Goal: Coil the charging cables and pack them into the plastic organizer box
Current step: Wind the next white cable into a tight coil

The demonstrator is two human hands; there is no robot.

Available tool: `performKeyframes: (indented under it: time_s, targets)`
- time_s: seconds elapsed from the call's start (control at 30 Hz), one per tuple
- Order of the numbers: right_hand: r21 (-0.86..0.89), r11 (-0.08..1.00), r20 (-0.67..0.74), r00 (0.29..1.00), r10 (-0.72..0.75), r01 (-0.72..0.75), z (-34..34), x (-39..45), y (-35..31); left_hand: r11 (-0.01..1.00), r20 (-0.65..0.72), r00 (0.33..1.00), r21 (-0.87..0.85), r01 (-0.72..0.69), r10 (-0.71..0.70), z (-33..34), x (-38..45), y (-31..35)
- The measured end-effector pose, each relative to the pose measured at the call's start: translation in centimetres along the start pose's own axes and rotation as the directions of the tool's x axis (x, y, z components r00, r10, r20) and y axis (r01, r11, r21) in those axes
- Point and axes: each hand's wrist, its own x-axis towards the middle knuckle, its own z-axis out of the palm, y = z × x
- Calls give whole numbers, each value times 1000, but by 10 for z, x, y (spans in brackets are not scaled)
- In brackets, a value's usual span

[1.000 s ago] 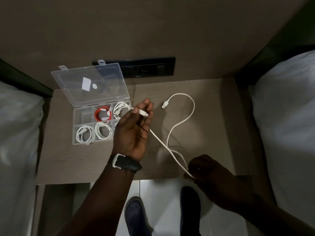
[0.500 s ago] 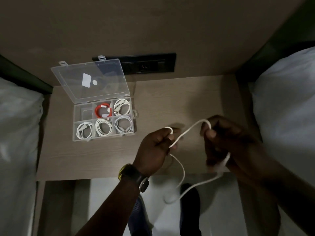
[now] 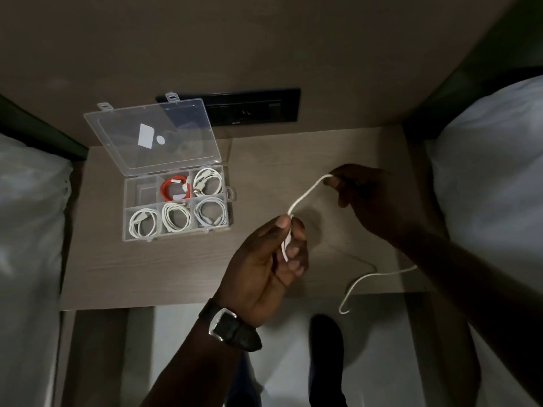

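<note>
A white charging cable [image 3: 305,196] stretches between my two hands above the wooden bedside table [image 3: 164,268]. My left hand [image 3: 270,259] pinches one part of it with a short loop in the fist. My right hand [image 3: 370,198] grips the cable further along, up and to the right. The cable's tail [image 3: 363,282] hangs over the table's front edge. The clear plastic organizer box [image 3: 233,195] stands open at the left, lid [image 3: 152,136] raised. A red coiled cable [image 3: 174,188] and several white coiled cables [image 3: 176,217] fill its compartments; the back left one looks empty.
A black socket panel [image 3: 249,108] is set in the wall behind the table. Beds with white bedding flank the table at left [image 3: 29,230] and right [image 3: 493,171]. My feet in dark shoes [image 3: 326,348] show on the pale floor below the table edge.
Both hands lifted the cable off the table. The right hand moved up and away to the right, drawing a length taut, while the left hand stayed near the table's middle.
</note>
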Motion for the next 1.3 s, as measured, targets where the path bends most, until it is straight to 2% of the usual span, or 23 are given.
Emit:
performKeyframes:
  time_s: [0.07, 0.17, 0.27, 0.3, 0.5, 0.53, 0.57, 0.6, 0.63, 0.7, 0.73, 0.8, 0.9, 1.0, 1.07, 1.13, 1.27, 1.3]
  targets:
    - [-82, 997, 76, 997, 7, -1, 11, -12, 3, 986, 34, 997, -159, -58, 65, -1, 0, 4]
    - [-200, 973, 242, 968, -63, 114, 26, -47, -3, 940, -55, 985, -296, -171, 162, -5, 6, 16]
    - [-146, 961, 508, 852, -130, 234, 36, -94, -22, 907, -166, 958, -318, -277, 235, -12, 14, 30]
    - [-140, 952, 558, 816, -150, 271, 35, -105, -29, 911, -201, 948, -284, -299, 248, -13, 16, 32]
    - [-86, 868, 652, 686, -323, 490, 9, -111, -54, 955, -307, 905, 96, -279, 295, -16, 15, 12]
    - [-74, 856, 668, 663, -339, 512, 4, -108, -62, 933, -312, 889, 242, -267, 335, -16, 13, 9]
    - [-89, 829, 660, 656, -366, 552, -2, -103, -69, 857, -288, 870, 454, -243, 400, -15, 12, 5]
    - [-113, 804, 586, 693, -420, 583, -9, -98, -72, 745, -215, 874, 630, -217, 436, -13, 10, 1]
    - [-151, 796, 471, 750, -464, 587, -15, -92, -73, 651, -143, 888, 732, -203, 438, -10, 8, -4]
    - [-172, 837, 271, 842, -466, 519, -30, -70, -68, 627, -77, 935, 761, -169, 346, -1, 1, -9]
    - [-133, 874, 221, 874, -433, 467, -36, -60, -65, 648, -63, 954, 747, -150, 294, 3, -2, -11]
    - [-57, 918, 158, 912, -380, 392, -39, -42, -57, 762, -97, 980, 643, -72, 174, 8, -6, -11]
    - [46, 934, 71, 932, -356, 353, -25, -27, -51, 945, -81, 997, 327, 16, 11, 16, -10, -1]
    - [97, 956, 54, 957, -283, 277, -2, -28, -45, 997, 42, 996, -3, 74, -74, 16, -11, 8]
    - [103, 976, 98, 974, -204, 194, 11, -34, -40, 984, 55, 996, -158, 78, -70, 14, -11, 13]
    - [91, 987, 186, 972, -145, 130, 22, -46, -33, 968, -9, 1000, -250, -6, 4, 10, -8, 19]
    - [131, 984, 412, 896, -165, 122, 39, -95, -30, 938, -181, 973, -289, -192, 143, -4, 1, 37]
    - [156, 977, 424, 883, -200, 146, 41, -109, -31, 937, -216, 960, -258, -234, 180, -6, 3, 39]
